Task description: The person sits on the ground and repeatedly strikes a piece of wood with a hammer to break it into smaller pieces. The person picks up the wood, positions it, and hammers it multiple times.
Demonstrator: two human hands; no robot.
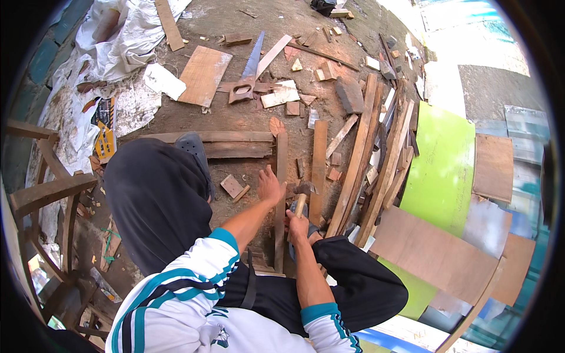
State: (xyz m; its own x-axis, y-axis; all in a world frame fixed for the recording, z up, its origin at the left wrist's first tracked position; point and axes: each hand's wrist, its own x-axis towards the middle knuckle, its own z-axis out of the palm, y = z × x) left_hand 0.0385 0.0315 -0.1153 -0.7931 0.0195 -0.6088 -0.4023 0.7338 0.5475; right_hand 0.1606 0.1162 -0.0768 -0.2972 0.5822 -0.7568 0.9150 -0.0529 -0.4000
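Note:
My right hand is closed round the wooden handle of a hammer. The hammer's dark head points away from me, close to a flat wooden strip. My left hand has its fingers stretched forward, with its thumb side against a narrow wooden plank that runs away from me between my legs. At its far end this plank meets a crosswise beam near my left shoe. Any nail or joint by the hands is too small to make out.
Beyond the beam a handsaw lies among offcuts and a square board. Long timbers are stacked on my right, beside a lime-green sheet. A wooden frame stands at left. White sacking covers the far left.

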